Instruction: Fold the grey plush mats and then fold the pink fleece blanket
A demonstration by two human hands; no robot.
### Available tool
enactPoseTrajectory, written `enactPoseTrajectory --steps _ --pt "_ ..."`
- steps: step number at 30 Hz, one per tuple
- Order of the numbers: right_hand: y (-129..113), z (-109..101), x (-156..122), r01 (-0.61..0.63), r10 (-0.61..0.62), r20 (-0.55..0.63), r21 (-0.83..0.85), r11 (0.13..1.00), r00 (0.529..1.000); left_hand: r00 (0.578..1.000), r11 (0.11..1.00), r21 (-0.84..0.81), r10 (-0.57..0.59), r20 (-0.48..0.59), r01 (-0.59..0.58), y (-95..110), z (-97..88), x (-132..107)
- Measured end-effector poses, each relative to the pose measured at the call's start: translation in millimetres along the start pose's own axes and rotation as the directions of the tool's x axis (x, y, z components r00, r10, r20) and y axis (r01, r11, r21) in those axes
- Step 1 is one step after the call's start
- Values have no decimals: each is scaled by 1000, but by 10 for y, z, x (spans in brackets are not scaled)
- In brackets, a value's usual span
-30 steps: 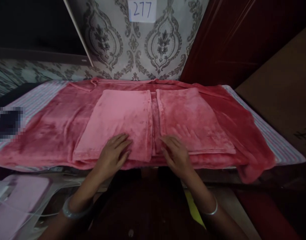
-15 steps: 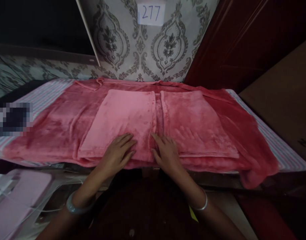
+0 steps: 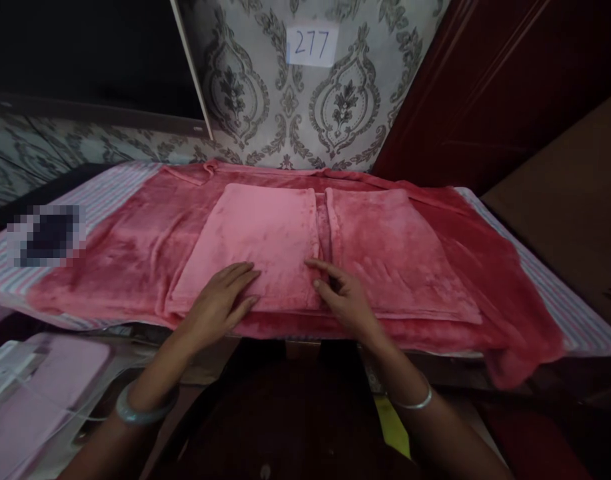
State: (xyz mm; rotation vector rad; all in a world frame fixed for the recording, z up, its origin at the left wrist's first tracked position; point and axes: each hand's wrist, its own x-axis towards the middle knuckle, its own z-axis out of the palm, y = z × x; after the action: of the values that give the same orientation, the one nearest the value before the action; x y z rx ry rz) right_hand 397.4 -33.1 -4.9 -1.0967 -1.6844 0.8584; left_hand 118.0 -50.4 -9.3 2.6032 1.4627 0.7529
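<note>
A pink plush blanket (image 3: 385, 247) lies with its two sides folded inward, their edges facing across a narrow gap near the middle. The left folded panel (image 3: 265, 220) looks paler than the right one. My left hand (image 3: 220, 297) rests open on the lower part of this panel, fingers stretched and thumb apart. At the panel's inner edge, beside the gap, is my right hand (image 3: 342, 290). Its fingers are slightly bent, with thumb and forefinger apart on the cloth. Beneath the folded blanket spreads a wider red-pink plush cloth (image 3: 125, 247).
A striped sheet (image 3: 560, 313) shows at both ends of the table. A dark screen (image 3: 85, 60) stands at the back left, and a paper marked 277 (image 3: 312, 45) hangs on the wall. A pink case-like object (image 3: 70, 373) and white cables lie lower left.
My right hand has lifted and curled slightly at the inner edge of the left panel. My left hand has slid a little to the left. The whole view has shifted slightly.
</note>
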Motion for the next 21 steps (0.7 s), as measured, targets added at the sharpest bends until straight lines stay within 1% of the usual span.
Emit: enactPoseTrajectory --steps 3,5,8,10,12,14,17,19,21 --pt "-52 -38 65 -29 28 31 33 999 999 1000 999 37 -17 1 17 -102 -76 -85" --pt "-94 -65 99 -13 12 57 17 1000 998 1000 998 51 -32 2 31 -150 -105 -139" --pt "-158 -97 123 77 -69 124 -63 995 990 999 997 54 -47 13 46 -198 -124 -197" --pt "-181 -111 120 151 -132 145 -131 980 981 999 998 47 -39 33 37 -222 -125 -219" --pt "-175 -122 108 170 -147 145 -161 972 978 998 999 45 -22 51 20 -239 -118 -232" --pt "-139 -133 92 122 -103 138 -135 983 985 998 999 52 -11 56 8 -239 -99 -235" --pt "-58 -150 70 3 9 161 -76 997 987 999 998 68 1 45 -4 -189 -45 -217" --pt "-16 -158 57 -56 70 183 -79 995 981 999 998 58 24 33 -26 -125 1 -188" --pt "-4 -165 45 -87 107 197 -109 990 975 998 998 33 62 12 -62 -56 44 -153"
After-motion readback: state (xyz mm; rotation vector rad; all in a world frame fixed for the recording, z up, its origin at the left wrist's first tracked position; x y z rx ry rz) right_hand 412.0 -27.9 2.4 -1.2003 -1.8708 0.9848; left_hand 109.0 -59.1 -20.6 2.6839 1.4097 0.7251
